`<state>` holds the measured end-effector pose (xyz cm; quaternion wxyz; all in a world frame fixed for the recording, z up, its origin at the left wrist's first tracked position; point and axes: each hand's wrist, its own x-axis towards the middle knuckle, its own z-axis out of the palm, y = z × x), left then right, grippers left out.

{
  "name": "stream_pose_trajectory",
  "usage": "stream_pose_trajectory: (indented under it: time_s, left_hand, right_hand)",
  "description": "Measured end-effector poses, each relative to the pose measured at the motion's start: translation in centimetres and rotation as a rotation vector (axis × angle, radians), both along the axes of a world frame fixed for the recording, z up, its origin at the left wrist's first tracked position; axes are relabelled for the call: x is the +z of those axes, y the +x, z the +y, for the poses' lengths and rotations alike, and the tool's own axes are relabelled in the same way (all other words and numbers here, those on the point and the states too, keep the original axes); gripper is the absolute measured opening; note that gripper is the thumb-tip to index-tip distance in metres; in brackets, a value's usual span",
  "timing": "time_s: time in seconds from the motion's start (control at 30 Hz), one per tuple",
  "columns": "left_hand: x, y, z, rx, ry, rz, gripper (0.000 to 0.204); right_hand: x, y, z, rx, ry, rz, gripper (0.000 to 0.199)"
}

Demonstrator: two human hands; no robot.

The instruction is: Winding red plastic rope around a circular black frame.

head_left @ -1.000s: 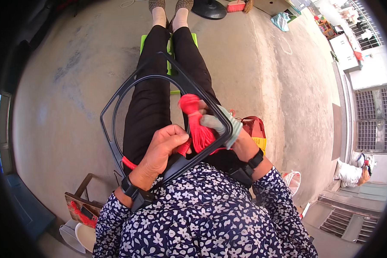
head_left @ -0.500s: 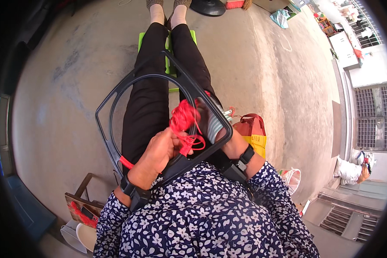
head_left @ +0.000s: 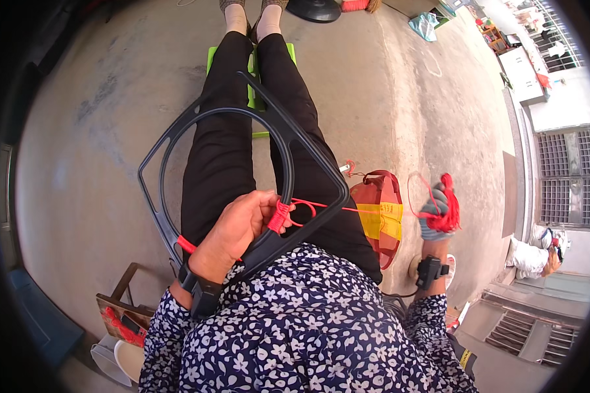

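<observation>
Two hands are seen at work over the lap of a seated person in black trousers and a navy floral blouse. At the far left, low in the view, a small brown wooden crate [head_left: 121,314] with red items is seen on the grey concrete floor [head_left: 92,144]. A large dark grey plastic frame with a round opening [head_left: 177,131] is laid across the thighs, a short red binding being visible on its lower left bar. The left hand [head_left: 239,226] is closed over the near bar of this frame, the fingers curled round it just beside a knot of red cord wrapping [head_left: 278,216]. From that knot a thin strand of red cord [head_left: 337,208] is stretched to the right, across an orange and yellow woven bag [head_left: 380,216] that rests on the floor beside the right thigh. Farther right, the right hand [head_left: 434,213], gloved in grey, is held out well apart from the frame and is clenched on a bundle of red cord [head_left: 447,206], a loose loop rising beside it.
</observation>
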<state>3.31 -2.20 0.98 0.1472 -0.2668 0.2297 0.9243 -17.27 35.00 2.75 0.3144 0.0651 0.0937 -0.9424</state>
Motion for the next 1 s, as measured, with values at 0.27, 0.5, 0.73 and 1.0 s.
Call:
stream_pose_trajectory:
  time_s: [0.27,0.5,0.73,1.0]
  left_hand:
    - [-0.6,0.1,-0.6,0.002,-0.065,0.105,0.034]
    - [-0.1,-0.4,-0.1,0.053,-0.188,0.086,0.018]
    - [1.1,-0.2,0.0,0.064,-0.292,0.023,0.007]
    - [0.4,0.2,0.6,0.051,-0.314,0.171,0.013]
  right_hand:
    - [0.3,0.4,11.6,-0.103,0.344,0.145,0.041]
    - [-0.4,0.5,10.2,-0.208,0.952,0.076,0.038]
    - [2.5,3.0,-5.6,0.198,1.173,0.098,0.032]
    - [-1.2,5.2,-19.1,0.823,0.879,0.961,0.035]
